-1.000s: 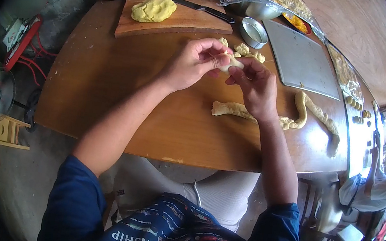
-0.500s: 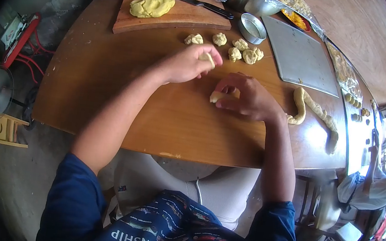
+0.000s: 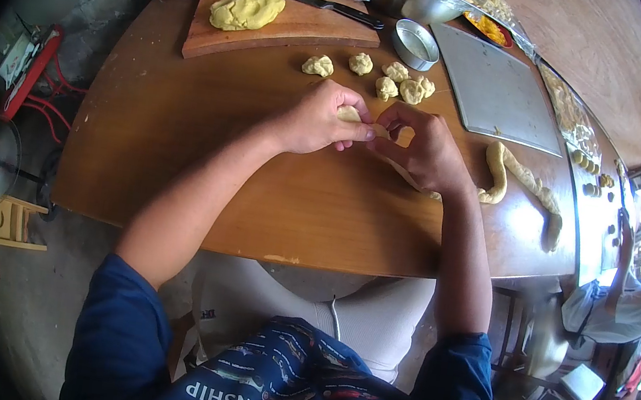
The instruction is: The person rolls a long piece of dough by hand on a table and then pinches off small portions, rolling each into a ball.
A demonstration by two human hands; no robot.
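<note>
My left hand point(image 3: 319, 119) is closed around a piece of pale dough point(image 3: 347, 113). Close beside it, my right hand point(image 3: 422, 150) pinches dough at the end of a long dough rope point(image 3: 526, 177). The fingertips of both hands meet, and whether the two bits of dough are joined is hidden. Part of the rope runs beneath my right hand and bends away to the right on the wooden table point(image 3: 256, 200). Just beyond my hands lie several small dough lumps point(image 3: 412, 91).
A yellow dough mass point(image 3: 247, 11) and a black-handled knife point(image 3: 318, 2) rest on a cutting board point(image 3: 292, 44). Behind the lumps stands a round metal tin point(image 3: 416, 45), beside a flat metal tray point(image 3: 497, 86). Another person point(image 3: 614, 307) is at the far right.
My hands, apart before, have come together. My right hand has moved up toward my left, and the rope's end under it now shows. My left hand still holds dough.
</note>
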